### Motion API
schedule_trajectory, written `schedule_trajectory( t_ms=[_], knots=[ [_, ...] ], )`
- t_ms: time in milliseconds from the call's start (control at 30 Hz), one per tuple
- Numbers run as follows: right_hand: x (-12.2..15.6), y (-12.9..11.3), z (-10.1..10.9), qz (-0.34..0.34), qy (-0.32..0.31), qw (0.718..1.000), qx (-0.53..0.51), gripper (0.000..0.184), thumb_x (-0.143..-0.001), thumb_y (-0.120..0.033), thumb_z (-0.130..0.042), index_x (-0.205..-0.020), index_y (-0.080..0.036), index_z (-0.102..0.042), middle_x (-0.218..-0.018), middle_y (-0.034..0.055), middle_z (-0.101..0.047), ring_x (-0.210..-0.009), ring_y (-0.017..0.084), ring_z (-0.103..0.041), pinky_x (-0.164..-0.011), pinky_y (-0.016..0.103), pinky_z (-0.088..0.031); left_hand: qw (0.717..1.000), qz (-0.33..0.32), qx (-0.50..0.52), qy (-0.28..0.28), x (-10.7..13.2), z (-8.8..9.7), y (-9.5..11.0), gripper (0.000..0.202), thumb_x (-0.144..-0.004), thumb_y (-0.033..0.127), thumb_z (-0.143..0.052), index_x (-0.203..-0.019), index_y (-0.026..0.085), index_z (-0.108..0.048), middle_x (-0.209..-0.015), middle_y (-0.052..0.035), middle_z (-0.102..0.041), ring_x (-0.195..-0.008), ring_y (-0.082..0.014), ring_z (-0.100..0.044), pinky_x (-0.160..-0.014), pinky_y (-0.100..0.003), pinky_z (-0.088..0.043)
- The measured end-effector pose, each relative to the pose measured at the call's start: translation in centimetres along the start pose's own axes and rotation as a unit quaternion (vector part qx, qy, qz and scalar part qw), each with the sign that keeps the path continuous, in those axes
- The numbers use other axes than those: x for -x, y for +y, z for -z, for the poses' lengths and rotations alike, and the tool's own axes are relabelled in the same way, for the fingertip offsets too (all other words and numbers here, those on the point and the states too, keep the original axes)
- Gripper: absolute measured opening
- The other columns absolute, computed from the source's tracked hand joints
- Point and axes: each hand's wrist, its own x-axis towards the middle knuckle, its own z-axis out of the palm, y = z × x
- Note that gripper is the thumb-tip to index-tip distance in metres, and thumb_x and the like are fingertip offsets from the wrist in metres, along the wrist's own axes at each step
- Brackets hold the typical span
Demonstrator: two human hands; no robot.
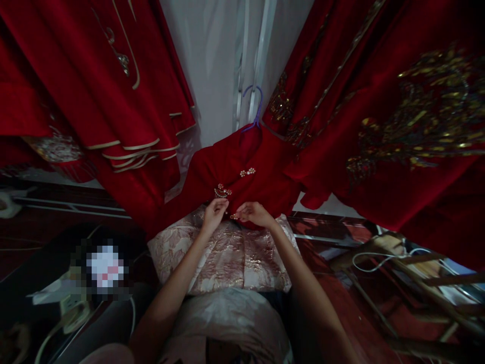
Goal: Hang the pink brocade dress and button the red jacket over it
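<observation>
A red garment hangs in front of me on a purple hanger, its lower part over a shiny, pale patterned cloth on my lap. Pearly beaded flower ornaments sit on its chest, and a fan-shaped beaded ornament lies just above my left hand. My left hand is closed in a pinch at the garment's front; what lies between its fingertips is too small to make out. Close beside it, my right hand pinches a small beaded fastener near the garment's lower edge.
Red garments with pale piping hang at the left, and sequinned red garments at the right. A wooden frame with a white cable stands at the right. At the lower left are a blurred-out bright object and a power strip.
</observation>
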Motion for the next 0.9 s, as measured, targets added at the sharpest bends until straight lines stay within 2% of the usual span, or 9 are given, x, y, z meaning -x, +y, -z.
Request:
schedule_trajectory(
  t_ms=[67,133,233,367,500,667,800,900],
  knots=[
    [0.8,-0.9,0.8,-0.021,-0.067,0.998,-0.001,0.028,-0.065,-0.033,-0.077,-0.081,-0.013,-0.066,-0.075,0.0045,-0.072,-0.063,0.011,-0.065,-0.063,0.025,-0.055,0.997,0.026,0.071,0.025,-0.7,-0.3,0.8,0.037,-0.071,0.045,-0.069,-0.096,0.017,-0.065,-0.094,-0.0062,-0.069,-0.081,-0.0144,-0.065,-0.078,-0.03,-0.053],
    [1.6,-1.9,1.4,-0.038,-0.105,0.994,0.014,0.03,-0.064,-0.036,-0.078,-0.08,-0.013,-0.067,-0.076,0.0046,-0.072,-0.063,0.011,-0.064,-0.062,0.023,-0.054,0.99,0.051,0.128,0.026,-1.4,-0.6,1.6,0.04,-0.071,0.046,-0.07,-0.098,0.016,-0.065,-0.1,-0.008,-0.07,-0.086,-0.0152,-0.066,-0.084,-0.032,-0.052],
    [2.4,-3.1,2.1,-0.057,-0.122,0.991,0.026,0.032,-0.063,-0.037,-0.078,-0.081,-0.013,-0.069,-0.078,0.0047,-0.073,-0.063,0.01,-0.064,-0.062,0.023,-0.053,0.979,0.085,0.185,0.012,-1.8,-1.1,2.3,0.039,-0.067,0.043,-0.075,-0.093,0.015,-0.067,-0.103,-0.0094,-0.07,-0.091,-0.0162,-0.066,-0.088,-0.032,-0.05],
    [2.6,-3.3,2.3,-0.066,-0.123,0.99,0.016,0.032,-0.063,-0.037,-0.078,-0.081,-0.013,-0.069,-0.079,0.0046,-0.073,-0.064,0.01,-0.065,-0.064,0.023,-0.054,0.966,0.114,0.233,0.006,-1.7,-1.4,2.3,0.034,-0.067,0.039,-0.076,-0.091,0.016,-0.068,-0.106,-0.0082,-0.07,-0.091,-0.0145,-0.066,-0.086,-0.028,-0.05],
    [2.3,-2.8,2.2,-0.061,-0.126,0.99,0.015,0.032,-0.063,-0.037,-0.078,-0.081,-0.013,-0.069,-0.079,0.005,-0.073,-0.064,0.01,-0.065,-0.064,0.023,-0.054,0.973,0.095,0.207,0.022,-1.6,-1.5,2.3,0.034,-0.069,0.04,-0.073,-0.091,0.016,-0.068,-0.107,-0.0088,-0.07,-0.092,-0.0154,-0.066,-0.084,-0.027,-0.05],
    [2.0,-2.6,1.9,-0.047,-0.118,0.992,0.015,0.032,-0.063,-0.037,-0.078,-0.081,-0.013,-0.069,-0.077,0.0043,-0.073,-0.063,0.01,-0.064,-0.062,0.023,-0.054,0.98,0.073,0.173,0.073,-2.4,-2.5,2.5,0.034,-0.064,0.043,-0.074,-0.078,0.014,-0.064,-0.089,-0.007,-0.072,-0.082,-0.0149,-0.066,-0.078,-0.027,-0.05],
    [2.2,-2.8,2.0,-0.043,-0.121,0.992,0.013,0.029,-0.064,-0.036,-0.077,-0.08,-0.013,-0.068,-0.078,0.0047,-0.073,-0.063,0.01,-0.064,-0.062,0.023,-0.053,0.969,0.107,0.18,0.13,-3.0,-3.5,2.6,0.033,-0.058,0.041,-0.076,-0.07,0.014,-0.059,-0.076,-0.0032,-0.07,-0.071,-0.0126,-0.064,-0.071,-0.026,-0.049],
    [2.5,-3.0,2.3,-0.041,-0.122,0.992,0.011,0.027,-0.066,-0.033,-0.076,-0.081,-0.013,-0.068,-0.079,0.0045,-0.073,-0.064,0.01,-0.064,-0.063,0.022,-0.053,0.966,0.138,0.182,0.123,-3.0,-3.7,2.9,0.032,-0.057,0.037,-0.076,-0.068,0.015,-0.057,-0.07,-0.0013,-0.067,-0.065,-0.0107,-0.061,-0.065,-0.023,-0.047]
  ],
)
